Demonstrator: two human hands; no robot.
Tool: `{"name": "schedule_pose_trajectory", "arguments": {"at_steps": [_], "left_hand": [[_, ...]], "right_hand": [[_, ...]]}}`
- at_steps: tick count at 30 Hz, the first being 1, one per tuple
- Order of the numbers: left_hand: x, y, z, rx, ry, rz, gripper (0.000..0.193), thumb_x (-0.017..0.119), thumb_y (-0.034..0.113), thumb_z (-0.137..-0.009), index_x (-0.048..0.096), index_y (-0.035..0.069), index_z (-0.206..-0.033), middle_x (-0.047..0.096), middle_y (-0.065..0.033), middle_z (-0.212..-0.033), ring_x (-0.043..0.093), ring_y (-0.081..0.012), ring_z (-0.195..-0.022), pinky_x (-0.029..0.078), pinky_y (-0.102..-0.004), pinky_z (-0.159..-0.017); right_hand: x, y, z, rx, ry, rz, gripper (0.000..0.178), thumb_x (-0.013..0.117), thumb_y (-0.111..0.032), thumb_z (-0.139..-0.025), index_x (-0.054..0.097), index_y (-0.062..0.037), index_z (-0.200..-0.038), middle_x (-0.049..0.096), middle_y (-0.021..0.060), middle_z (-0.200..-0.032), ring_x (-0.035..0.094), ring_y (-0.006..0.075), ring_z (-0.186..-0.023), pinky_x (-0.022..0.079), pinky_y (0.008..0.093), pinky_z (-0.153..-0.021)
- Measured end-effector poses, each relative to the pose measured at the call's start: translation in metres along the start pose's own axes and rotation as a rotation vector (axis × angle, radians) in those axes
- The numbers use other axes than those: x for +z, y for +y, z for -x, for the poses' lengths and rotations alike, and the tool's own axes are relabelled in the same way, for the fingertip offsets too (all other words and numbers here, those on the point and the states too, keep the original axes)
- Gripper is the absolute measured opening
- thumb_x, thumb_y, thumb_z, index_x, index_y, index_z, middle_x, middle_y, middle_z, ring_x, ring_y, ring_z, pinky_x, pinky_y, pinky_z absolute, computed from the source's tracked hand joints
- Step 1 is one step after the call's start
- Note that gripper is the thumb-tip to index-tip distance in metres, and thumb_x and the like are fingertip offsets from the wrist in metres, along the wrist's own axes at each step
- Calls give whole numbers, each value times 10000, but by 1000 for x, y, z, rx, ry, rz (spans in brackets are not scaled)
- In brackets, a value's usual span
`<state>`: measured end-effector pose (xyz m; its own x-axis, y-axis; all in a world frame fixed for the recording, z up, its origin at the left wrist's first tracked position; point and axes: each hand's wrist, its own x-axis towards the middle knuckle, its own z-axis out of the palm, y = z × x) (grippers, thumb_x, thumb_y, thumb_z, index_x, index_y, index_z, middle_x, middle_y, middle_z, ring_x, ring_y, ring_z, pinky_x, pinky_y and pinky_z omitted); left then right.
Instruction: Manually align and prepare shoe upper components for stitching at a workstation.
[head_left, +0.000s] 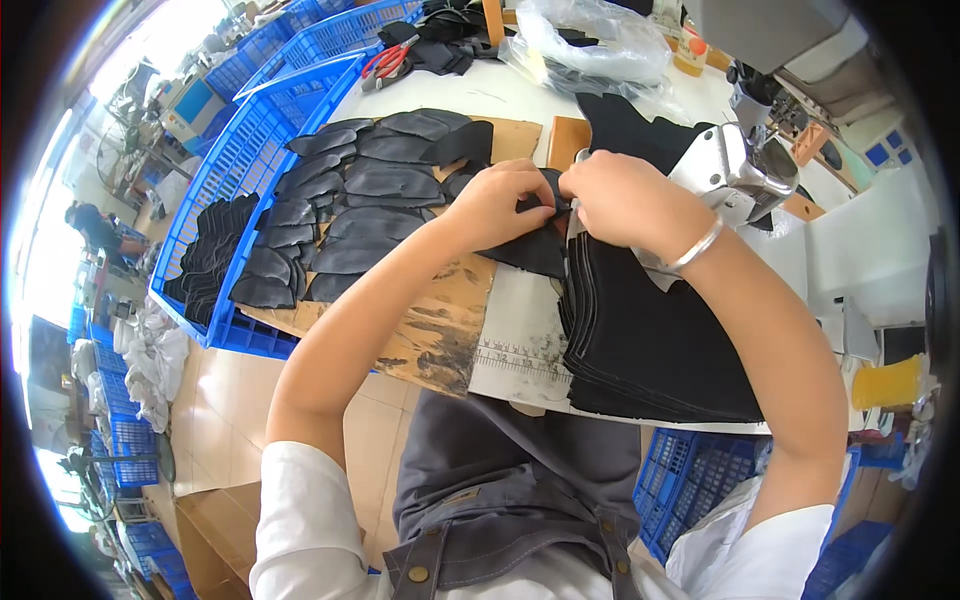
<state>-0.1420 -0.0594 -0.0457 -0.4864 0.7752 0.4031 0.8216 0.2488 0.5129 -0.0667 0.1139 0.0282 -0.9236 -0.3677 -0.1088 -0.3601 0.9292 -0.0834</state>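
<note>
My left hand (503, 204) is closed, thumb and fingers pinching a black piece (528, 252) that looks like leather or fabric. Close beside it, my right hand (622, 198) is curled into a fist at the same piece. A bit of bright metal shows by its fingers, but what it grips is hidden. Below my right wrist lies a thick stack of black cut pieces (660, 340). Rows of curved black leather pieces (390, 182) overlap on a worn wooden board (430, 325) to the left. The metal sewing machine head (722, 165) stands just past my right wrist.
A blue plastic crate (225, 165) with wavy black pieces (212, 255) sits along the table's left side. Red-handled scissors (388, 60) and a clear plastic bag (590, 45) lie at the back. A yellow thread spool (888, 383) is at the far right, and blue crates (690, 480) stand underneath.
</note>
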Motion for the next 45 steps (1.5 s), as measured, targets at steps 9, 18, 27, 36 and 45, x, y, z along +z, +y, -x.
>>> {"name": "schedule_pose_trajectory", "arguments": {"at_steps": [9,18,27,36,45], "left_hand": [[3,3,6,-77,36,26,181,709,140,-724,609,49,-844,585,-90,-836,575,-261,-815,466,-367,-736],[9,11,1,118,46,-310,286,739,228,-721,605,74,-922,583,-80,-948,601,-283,-873,480,-396,-786],[0,12,0,69,-61,-216,277,702,230,-752,606,91,-972,587,-88,-985,615,-288,-890,501,-396,-741],[-7,6,5,-147,-6,143,202,723,176,-719,628,47,-843,642,-79,-823,603,-229,-793,489,-333,-741],[-26,8,7,-232,-85,201,142,720,138,-788,660,38,-868,654,-44,-806,587,-164,-741,478,-295,-726]], "right_hand": [[10,6,-34,130,61,-118,167,670,-132,-742,698,-75,-897,695,156,-877,679,318,-827,547,405,-728],[19,8,-29,223,159,-250,158,549,1,-748,659,29,-858,682,199,-815,673,331,-808,530,376,-758],[19,14,-18,246,156,-516,207,530,0,-791,604,57,-976,673,175,-838,687,253,-725,546,361,-672],[14,7,-29,349,-102,-814,113,635,-101,-759,672,0,-794,665,104,-653,654,146,-557,524,280,-498],[25,16,-28,118,152,-415,131,583,-60,-746,638,16,-837,661,136,-726,649,226,-628,519,333,-605]]}}
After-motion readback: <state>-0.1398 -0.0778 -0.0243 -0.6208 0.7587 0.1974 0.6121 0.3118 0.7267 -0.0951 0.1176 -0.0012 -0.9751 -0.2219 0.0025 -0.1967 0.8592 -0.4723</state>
